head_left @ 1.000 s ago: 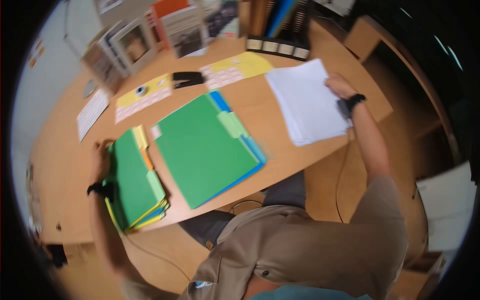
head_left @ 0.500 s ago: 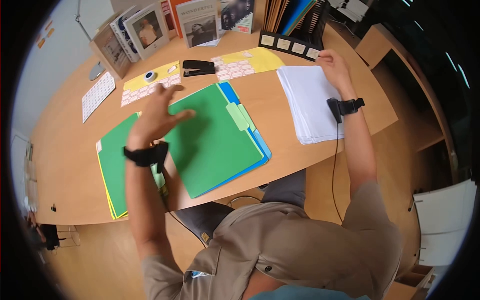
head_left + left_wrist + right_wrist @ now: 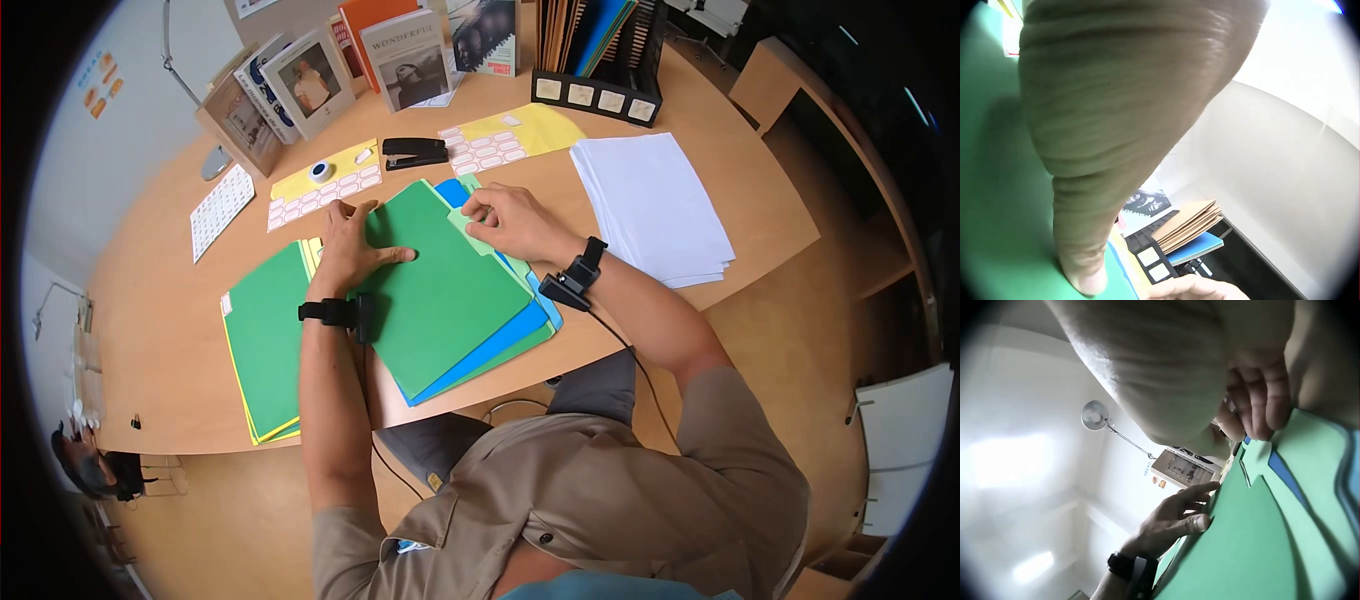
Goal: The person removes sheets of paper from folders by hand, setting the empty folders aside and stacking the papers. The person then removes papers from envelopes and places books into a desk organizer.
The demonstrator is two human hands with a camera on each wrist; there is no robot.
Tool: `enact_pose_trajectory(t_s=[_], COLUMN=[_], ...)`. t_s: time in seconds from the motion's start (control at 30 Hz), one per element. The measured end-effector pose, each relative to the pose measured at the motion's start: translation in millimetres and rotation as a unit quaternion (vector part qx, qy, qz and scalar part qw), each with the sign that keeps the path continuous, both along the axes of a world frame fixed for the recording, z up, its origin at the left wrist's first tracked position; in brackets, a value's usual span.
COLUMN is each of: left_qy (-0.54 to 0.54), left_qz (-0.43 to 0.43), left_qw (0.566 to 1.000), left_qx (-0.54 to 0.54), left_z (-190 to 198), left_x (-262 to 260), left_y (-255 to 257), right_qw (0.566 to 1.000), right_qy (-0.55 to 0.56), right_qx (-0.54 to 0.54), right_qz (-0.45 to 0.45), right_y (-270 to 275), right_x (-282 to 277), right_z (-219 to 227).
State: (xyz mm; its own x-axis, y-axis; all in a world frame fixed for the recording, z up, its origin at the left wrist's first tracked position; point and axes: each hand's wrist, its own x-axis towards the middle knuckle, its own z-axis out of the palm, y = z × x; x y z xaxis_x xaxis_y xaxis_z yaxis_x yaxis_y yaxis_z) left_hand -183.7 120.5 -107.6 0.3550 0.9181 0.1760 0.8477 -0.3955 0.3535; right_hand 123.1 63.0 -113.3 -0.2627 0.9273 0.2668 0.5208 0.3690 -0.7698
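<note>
A stack of green and blue tabbed folders lies on the desk before me, with a green folder (image 3: 450,310) on top, its lower layers fanned out at the near right. My left hand (image 3: 350,250) rests on its left side, thumb stretched across the cover and fingertips at the far left edge. At the right edge, my right hand (image 3: 515,222) pinches the light green tab (image 3: 1257,459) between curled fingers and thumb. To the left lies a second folder stack (image 3: 268,345), green on top with yellow beneath, partly hidden by my left forearm.
A pile of white paper (image 3: 655,210) lies at the right. Behind the folders are a black stapler (image 3: 415,153), label sheets on yellow folders (image 3: 540,130) and a small white roll (image 3: 320,172). Standing books (image 3: 405,65) and a black file holder (image 3: 597,98) line the back.
My left hand has come down from above onto the middle folder stack. My right hand has left the paper pile and moved left to the tab. The stack's layers have spread at the near edge.
</note>
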Motion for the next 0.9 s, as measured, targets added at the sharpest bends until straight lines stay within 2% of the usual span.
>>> enact_pose_trajectory(t_s=[0.17,0.23,0.33,0.47,0.53,0.57,0.63,0.73,0.8,0.83,0.9], left_qy=[-0.016,-0.08,-0.115,-0.16,-0.269,-0.267,-0.362,-0.412,-0.432,-0.432,-0.421], left_qz=[-0.019,-0.03,-0.027,0.005,0.004,0.002,-0.023,-0.041,-0.044,-0.045,-0.097], left_qw=[1.0,0.996,0.991,0.987,0.963,0.963,0.931,0.909,0.899,0.899,0.902], left_qx=[0.017,0.031,0.055,0.004,-0.033,-0.034,-0.038,-0.044,-0.054,-0.055,-0.013], left_z=[2,0,-1,4,5,4,-1,-9,-10,-11,-14], left_x=[2,4,11,17,13,10,0,-7,-6,-3,4], left_y=[-4,0,-2,-2,3,6,14,25,26,25,24], right_qw=[0.999,0.999,0.999,0.998,0.998,0.999,0.999,0.997,0.993,0.993,0.986], right_qy=[-0.02,-0.019,-0.029,-0.036,-0.026,-0.006,0.017,0.009,0.115,0.116,0.163], right_qx=[0.019,0.018,0.02,0.041,0.047,0.031,0.013,0.058,0.017,0.017,-0.009], right_qz=[-0.019,-0.021,-0.03,-0.031,-0.032,-0.031,-0.032,-0.046,-0.011,-0.012,0.023], right_y=[-8,-10,-13,-11,-11,-11,-15,-18,-17,-15,-10], right_x=[-4,-4,-4,-2,-1,-1,-2,-6,-7,-7,-5], right_z=[-5,-7,-6,-10,-8,-5,4,9,8,3,-9])
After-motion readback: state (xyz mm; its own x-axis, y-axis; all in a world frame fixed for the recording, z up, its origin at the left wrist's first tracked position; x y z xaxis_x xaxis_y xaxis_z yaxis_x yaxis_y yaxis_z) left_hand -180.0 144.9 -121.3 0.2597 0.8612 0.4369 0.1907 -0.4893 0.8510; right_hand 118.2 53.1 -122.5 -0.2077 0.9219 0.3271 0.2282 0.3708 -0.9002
